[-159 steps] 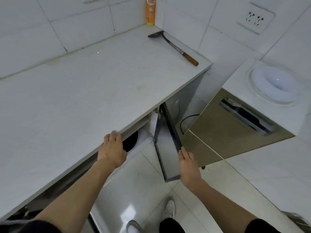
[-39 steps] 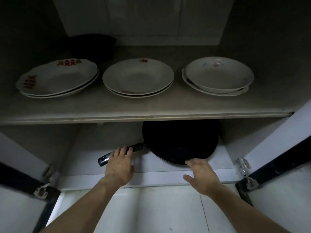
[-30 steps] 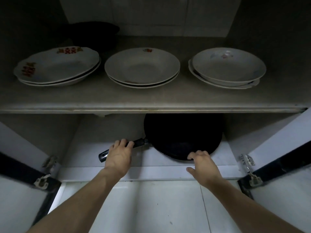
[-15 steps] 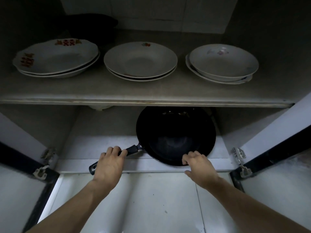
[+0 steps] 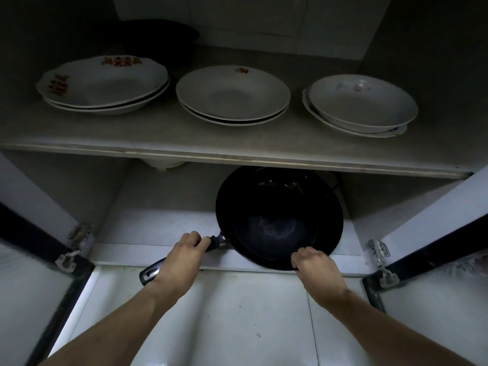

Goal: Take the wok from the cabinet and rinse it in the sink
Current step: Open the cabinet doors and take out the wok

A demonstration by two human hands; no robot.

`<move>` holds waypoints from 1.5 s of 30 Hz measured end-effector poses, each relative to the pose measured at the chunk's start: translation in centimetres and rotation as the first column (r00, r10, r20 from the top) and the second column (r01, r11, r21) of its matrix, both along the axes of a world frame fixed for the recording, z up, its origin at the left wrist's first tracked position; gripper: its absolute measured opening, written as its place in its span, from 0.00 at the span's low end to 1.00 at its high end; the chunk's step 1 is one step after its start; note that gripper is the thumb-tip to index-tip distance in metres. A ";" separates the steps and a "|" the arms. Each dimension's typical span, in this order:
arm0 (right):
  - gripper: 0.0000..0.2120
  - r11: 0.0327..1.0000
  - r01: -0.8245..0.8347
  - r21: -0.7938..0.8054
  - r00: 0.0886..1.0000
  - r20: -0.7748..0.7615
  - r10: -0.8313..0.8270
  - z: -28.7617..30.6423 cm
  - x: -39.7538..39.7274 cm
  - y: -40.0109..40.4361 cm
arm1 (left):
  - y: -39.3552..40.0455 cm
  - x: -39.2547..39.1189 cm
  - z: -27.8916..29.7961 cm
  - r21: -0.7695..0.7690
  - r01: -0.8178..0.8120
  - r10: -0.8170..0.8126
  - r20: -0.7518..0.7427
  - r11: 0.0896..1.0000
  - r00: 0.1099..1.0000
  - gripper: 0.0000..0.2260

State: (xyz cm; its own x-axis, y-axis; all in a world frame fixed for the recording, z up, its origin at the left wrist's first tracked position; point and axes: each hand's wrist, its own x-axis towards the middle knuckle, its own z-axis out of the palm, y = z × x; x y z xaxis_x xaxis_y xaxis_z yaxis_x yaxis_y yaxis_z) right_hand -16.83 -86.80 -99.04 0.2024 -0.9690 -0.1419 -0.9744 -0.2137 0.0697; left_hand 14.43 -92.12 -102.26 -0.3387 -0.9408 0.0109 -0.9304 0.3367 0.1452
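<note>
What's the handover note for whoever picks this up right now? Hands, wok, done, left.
Left hand: grips the wok's handle.
Right hand: curled over the wok's near rim.
Wok: in the cabinet's lower compartment, under the shelf with the plate stacks, near rim at the front edge.
Done: both cabinet doors open, wok gripped.
Left: lift it clear of the cabinet, carry it to the sink, rinse. The sink is not in view.

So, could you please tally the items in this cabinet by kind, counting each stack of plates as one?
Stacks of white plates: 3
Black wok: 1
Dark bowl-like item at the upper shelf's back: 1
White item under the shelf edge, mostly hidden: 1
Total: 6
</note>
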 end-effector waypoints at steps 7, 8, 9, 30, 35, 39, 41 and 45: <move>0.28 0.992 -0.117 -0.037 0.993 -0.031 0.116 0.0 -0.5 1.0 | 1.7 0.1 1.7 -0.117 0.035 -0.034 0.017 0.992 0.999 0.30; 0.28 0.991 -0.127 -0.050 0.992 -0.027 0.126 0.1 -0.5 1.2 | 1.8 0.1 2.1 -0.128 0.035 -0.031 0.029 0.991 0.999 0.30; 0.27 0.989 -0.136 -0.062 0.991 -0.021 0.135 0.3 -0.4 1.4 | 1.9 0.1 2.6 -0.137 0.036 -0.029 0.052 0.990 0.998 0.29; 0.13 0.979 -0.194 -0.055 0.955 0.219 0.201 13.1 1.6 6.0 | 8.7 2.9 13.8 -0.038 0.055 -0.049 0.135 0.998 0.990 0.25; 0.16 0.978 -0.200 0.057 0.946 0.269 0.178 22.2 2.9 10.7 | 13.9 4.4 22.1 0.084 0.046 -0.057 0.128 0.995 0.990 0.24; 0.11 0.969 -0.195 0.155 0.940 0.310 0.139 30.2 3.6 14.0 | 18.0 5.5 31.0 0.143 0.039 -0.061 0.152 0.989 0.986 0.25; 0.06 0.956 -0.213 0.201 0.937 0.320 0.142 35.0 4.0 15.5 | 19.9 6.0 35.8 0.183 0.028 -0.057 0.156 0.983 0.986 0.25; 0.03 0.933 -0.272 0.235 0.921 0.344 0.182 44.5 5.0 18.3 | 23.8 7.2 45.0 0.304 -0.014 -0.025 0.123 0.953 0.992 0.24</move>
State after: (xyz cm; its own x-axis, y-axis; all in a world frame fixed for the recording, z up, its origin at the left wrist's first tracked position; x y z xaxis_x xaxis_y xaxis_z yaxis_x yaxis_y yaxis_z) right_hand -11.81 -68.47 -54.57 0.4894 -0.8235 -0.2868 -0.8588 -0.3981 -0.3225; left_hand 21.59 -68.36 -57.25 -0.3245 -0.8911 -0.3173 -0.9457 0.3000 0.1247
